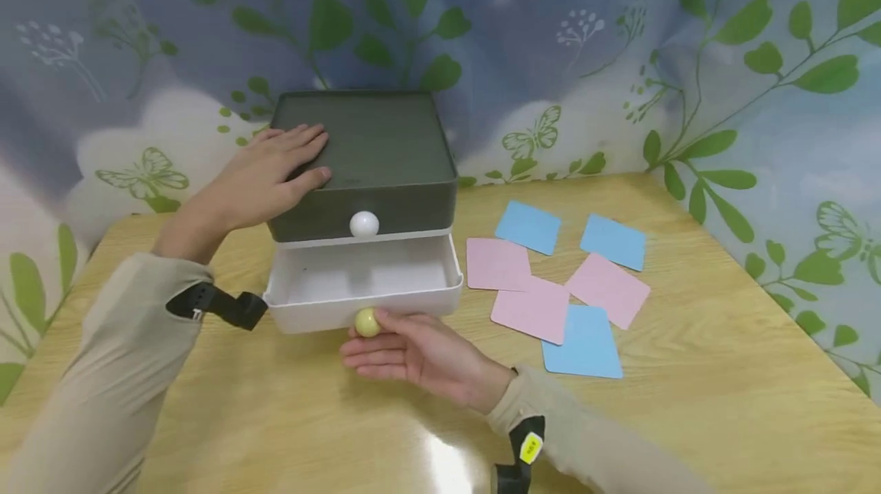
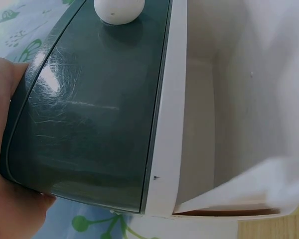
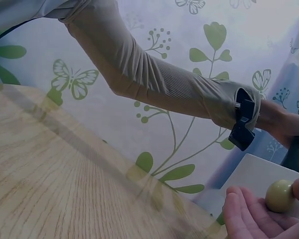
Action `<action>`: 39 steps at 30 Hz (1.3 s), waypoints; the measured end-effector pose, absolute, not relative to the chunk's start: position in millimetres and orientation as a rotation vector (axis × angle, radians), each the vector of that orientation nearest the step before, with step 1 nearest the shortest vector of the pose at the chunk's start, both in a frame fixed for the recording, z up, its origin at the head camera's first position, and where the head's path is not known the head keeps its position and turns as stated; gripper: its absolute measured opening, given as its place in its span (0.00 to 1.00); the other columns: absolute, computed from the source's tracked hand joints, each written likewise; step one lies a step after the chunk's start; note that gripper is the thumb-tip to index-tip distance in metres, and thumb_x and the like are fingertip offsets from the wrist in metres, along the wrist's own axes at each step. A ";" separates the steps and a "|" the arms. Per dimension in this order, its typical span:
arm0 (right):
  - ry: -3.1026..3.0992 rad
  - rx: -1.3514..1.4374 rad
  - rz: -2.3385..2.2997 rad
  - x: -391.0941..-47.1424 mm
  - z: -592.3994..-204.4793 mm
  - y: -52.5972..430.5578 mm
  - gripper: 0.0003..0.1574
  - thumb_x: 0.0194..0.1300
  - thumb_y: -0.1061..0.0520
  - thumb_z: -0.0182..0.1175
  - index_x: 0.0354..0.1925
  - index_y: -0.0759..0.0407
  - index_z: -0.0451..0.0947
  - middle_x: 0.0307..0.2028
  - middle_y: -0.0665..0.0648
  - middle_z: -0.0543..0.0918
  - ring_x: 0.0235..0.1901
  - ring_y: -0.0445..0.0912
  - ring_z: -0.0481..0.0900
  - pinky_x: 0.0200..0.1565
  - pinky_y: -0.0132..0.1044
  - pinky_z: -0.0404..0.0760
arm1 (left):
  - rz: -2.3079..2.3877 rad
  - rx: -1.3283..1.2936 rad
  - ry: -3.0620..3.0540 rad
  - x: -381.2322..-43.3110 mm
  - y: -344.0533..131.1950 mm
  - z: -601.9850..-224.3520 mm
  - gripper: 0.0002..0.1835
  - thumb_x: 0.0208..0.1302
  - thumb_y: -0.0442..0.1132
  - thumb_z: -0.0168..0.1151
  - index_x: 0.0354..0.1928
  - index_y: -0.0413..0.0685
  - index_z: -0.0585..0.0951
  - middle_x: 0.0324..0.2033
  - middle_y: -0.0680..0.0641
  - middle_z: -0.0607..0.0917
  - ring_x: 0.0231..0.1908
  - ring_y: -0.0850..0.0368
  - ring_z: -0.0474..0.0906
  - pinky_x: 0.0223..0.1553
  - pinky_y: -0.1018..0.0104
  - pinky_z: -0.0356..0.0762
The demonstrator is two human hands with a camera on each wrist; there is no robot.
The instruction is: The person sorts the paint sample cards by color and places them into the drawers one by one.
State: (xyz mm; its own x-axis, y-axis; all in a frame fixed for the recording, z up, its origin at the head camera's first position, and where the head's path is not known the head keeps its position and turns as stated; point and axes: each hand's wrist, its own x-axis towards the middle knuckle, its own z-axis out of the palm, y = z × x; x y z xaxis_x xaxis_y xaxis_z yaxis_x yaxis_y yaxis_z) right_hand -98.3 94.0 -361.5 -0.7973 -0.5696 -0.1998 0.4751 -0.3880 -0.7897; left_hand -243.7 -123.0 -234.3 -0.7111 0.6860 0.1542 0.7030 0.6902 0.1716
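A small two-drawer box has a dark green upper part [image 1: 372, 138] with a white round knob [image 1: 364, 224]. Its white lower drawer [image 1: 303, 316] is pulled out towards me. My left hand [image 1: 275, 173] rests on the box's top left, and in the left wrist view its thumb and fingers lie at the casing's edge. With thumb and fingers, my right hand [image 1: 430, 360] pinches the yellowish-green knob [image 1: 367, 323] on the lower drawer's front. The right wrist view shows that knob between thumb and fingers; part of the hand is out of frame there.
Right of the box, several pink cards [image 1: 606, 291] and blue cards [image 1: 585, 349] lie on the wooden table [image 1: 702, 356], some overlapping. A leaf-patterned curtain [image 1: 523, 58] hangs close behind the box. Each wrist wears a black strap-mounted camera.
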 end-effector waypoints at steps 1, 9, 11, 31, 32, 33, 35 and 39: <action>1.203 -0.137 -2.195 -98.3 -361.3 92.2 0.28 0.76 0.52 0.48 0.59 0.76 0.66 0.53 0.72 0.79 0.51 0.54 0.81 0.59 0.49 0.73 | -0.330 -1.159 -2.821 -244.0 -124.5 -233.2 0.33 0.75 0.48 0.43 0.72 0.31 0.55 0.72 0.34 0.54 0.72 0.38 0.47 0.70 0.46 0.43; 1.185 -0.147 -2.185 -97.8 -358.6 86.3 0.21 0.76 0.52 0.47 0.53 0.70 0.71 0.47 0.65 0.83 0.48 0.52 0.83 0.58 0.48 0.74 | -0.310 -1.119 -2.850 -242.9 -131.8 -230.4 0.33 0.76 0.48 0.41 0.72 0.32 0.55 0.73 0.35 0.54 0.73 0.40 0.47 0.71 0.48 0.43; 1.181 -0.149 -2.183 -97.0 -357.7 88.9 0.22 0.76 0.52 0.48 0.53 0.70 0.70 0.47 0.65 0.83 0.49 0.52 0.83 0.58 0.48 0.74 | -0.307 -1.115 -2.850 -243.4 -130.4 -230.8 0.33 0.76 0.48 0.41 0.72 0.32 0.54 0.73 0.35 0.53 0.73 0.40 0.47 0.71 0.49 0.43; 1.173 -0.138 -2.172 -84.1 -358.0 89.4 0.24 0.75 0.52 0.50 0.55 0.72 0.69 0.47 0.65 0.84 0.50 0.55 0.82 0.57 0.48 0.75 | -0.324 -1.123 -2.827 -241.0 -133.0 -229.3 0.33 0.76 0.49 0.41 0.72 0.33 0.56 0.73 0.35 0.54 0.73 0.40 0.47 0.71 0.48 0.43; 1.173 -0.143 -2.170 -83.1 -357.9 90.1 0.24 0.75 0.52 0.50 0.55 0.72 0.69 0.46 0.64 0.84 0.50 0.54 0.82 0.57 0.48 0.75 | -0.324 -1.124 -2.824 -241.3 -132.5 -229.3 0.33 0.76 0.49 0.41 0.72 0.33 0.56 0.72 0.35 0.54 0.73 0.40 0.47 0.71 0.49 0.43; 1.170 -0.152 -2.167 -82.1 -358.0 90.6 0.24 0.75 0.52 0.50 0.55 0.72 0.69 0.46 0.64 0.84 0.50 0.54 0.82 0.57 0.48 0.74 | -0.322 -1.124 -2.824 -241.3 -132.1 -229.5 0.33 0.76 0.48 0.41 0.72 0.32 0.56 0.72 0.35 0.54 0.73 0.40 0.47 0.71 0.49 0.44; 1.163 -0.170 -2.156 -79.9 -358.4 91.4 0.25 0.75 0.52 0.49 0.56 0.73 0.68 0.46 0.63 0.84 0.49 0.53 0.82 0.58 0.48 0.74 | -0.317 -1.120 -2.828 -241.1 -131.8 -229.8 0.33 0.75 0.48 0.42 0.72 0.32 0.56 0.72 0.35 0.54 0.72 0.40 0.47 0.70 0.49 0.44; 1.165 -0.189 -2.141 -76.1 -359.1 92.9 0.27 0.75 0.51 0.49 0.58 0.74 0.67 0.47 0.64 0.83 0.49 0.52 0.82 0.58 0.48 0.74 | -0.317 -1.121 -2.828 -241.2 -130.6 -230.7 0.32 0.75 0.48 0.42 0.72 0.32 0.56 0.72 0.35 0.55 0.72 0.40 0.48 0.70 0.49 0.44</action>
